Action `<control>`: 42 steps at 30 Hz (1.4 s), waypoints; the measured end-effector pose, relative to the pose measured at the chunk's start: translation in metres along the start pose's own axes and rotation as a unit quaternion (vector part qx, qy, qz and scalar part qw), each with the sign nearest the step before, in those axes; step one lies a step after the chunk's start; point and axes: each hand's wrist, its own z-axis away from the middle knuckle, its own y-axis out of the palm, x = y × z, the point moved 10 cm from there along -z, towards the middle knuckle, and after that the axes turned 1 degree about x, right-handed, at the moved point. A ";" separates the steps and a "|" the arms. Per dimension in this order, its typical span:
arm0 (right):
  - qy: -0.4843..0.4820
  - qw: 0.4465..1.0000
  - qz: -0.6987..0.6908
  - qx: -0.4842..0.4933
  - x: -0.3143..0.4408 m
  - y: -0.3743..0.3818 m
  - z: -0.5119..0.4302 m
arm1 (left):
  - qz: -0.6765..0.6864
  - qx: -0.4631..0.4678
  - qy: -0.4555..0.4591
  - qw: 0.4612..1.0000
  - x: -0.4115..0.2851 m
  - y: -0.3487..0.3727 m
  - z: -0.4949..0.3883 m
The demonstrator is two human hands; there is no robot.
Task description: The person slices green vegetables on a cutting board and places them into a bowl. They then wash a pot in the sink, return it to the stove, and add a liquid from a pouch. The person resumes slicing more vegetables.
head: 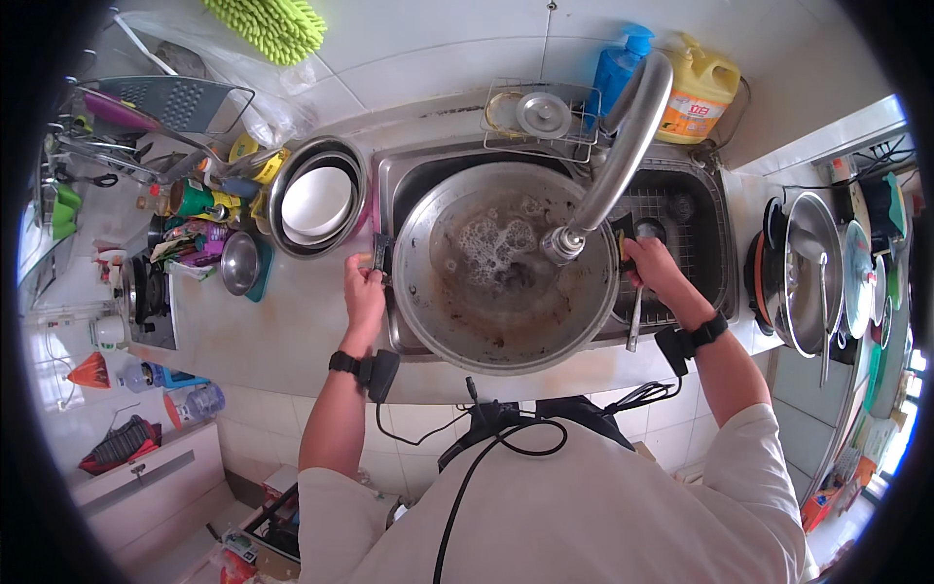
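Observation:
A large metal wok (503, 343) rests over the left basin of the steel sink, with cloudy, foamy water inside. My left hand (364, 292) grips its dark left side handle. At the opposite side, my right hand (651, 264) is closed around the right handle, where a bit of yellow also shows. The curved metal faucet (629, 146) reaches over the wok, its spout end above the water. A ladle (636, 321) lies in the right basin, its handle end over the front edge, just below my right hand.
Nested bowls (317, 204) and a small steel bowl (241, 263) stand on the left counter. Behind the sink are a wire rack (541, 150), a blue bottle (616, 69) and a yellow detergent jug (697, 91). Another pan (810, 321) stands at the right. Cables hang before my torso.

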 end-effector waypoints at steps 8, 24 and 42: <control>0.129 0.973 -0.098 0.162 -0.024 0.042 0.019 | 0.008 -0.032 0.066 0.997 -0.112 -0.052 0.026; 0.220 0.882 -0.205 0.364 -0.060 0.129 0.047 | 0.002 -0.054 0.142 0.988 -0.288 -0.063 0.057; -0.014 0.996 0.024 0.083 -0.008 0.047 -0.033 | 0.048 0.034 -0.105 0.993 -0.011 -0.039 0.026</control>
